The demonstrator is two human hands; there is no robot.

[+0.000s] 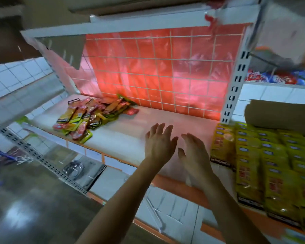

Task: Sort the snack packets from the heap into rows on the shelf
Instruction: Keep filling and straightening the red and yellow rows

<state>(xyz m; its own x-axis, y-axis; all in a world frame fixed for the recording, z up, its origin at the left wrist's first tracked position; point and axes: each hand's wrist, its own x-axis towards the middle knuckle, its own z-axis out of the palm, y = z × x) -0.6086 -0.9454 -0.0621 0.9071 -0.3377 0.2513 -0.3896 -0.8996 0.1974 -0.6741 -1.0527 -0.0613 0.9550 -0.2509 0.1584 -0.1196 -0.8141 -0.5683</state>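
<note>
L hand [159, 143], R hand [195, 152] empty, heap [90, 117] at left

Left hand [159, 142]; right hand [192, 151]; apparently flat, outstretched

The heap of snack packets [88, 117] mixes red, yellow and green wrappers with black bands. Behind the white shelf [123, 138] a white wire grid [157, 67] crosses red plastic sheeting [183, 81]. The rowed packets [271, 164] are yellow-green with red squares.

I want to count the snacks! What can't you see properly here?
All in the head view:
heap of snack packets: top packets cover lower ones; print too small.
yellow packets: cut off by the right edge.
goods at top right: blurred by motion.
</note>
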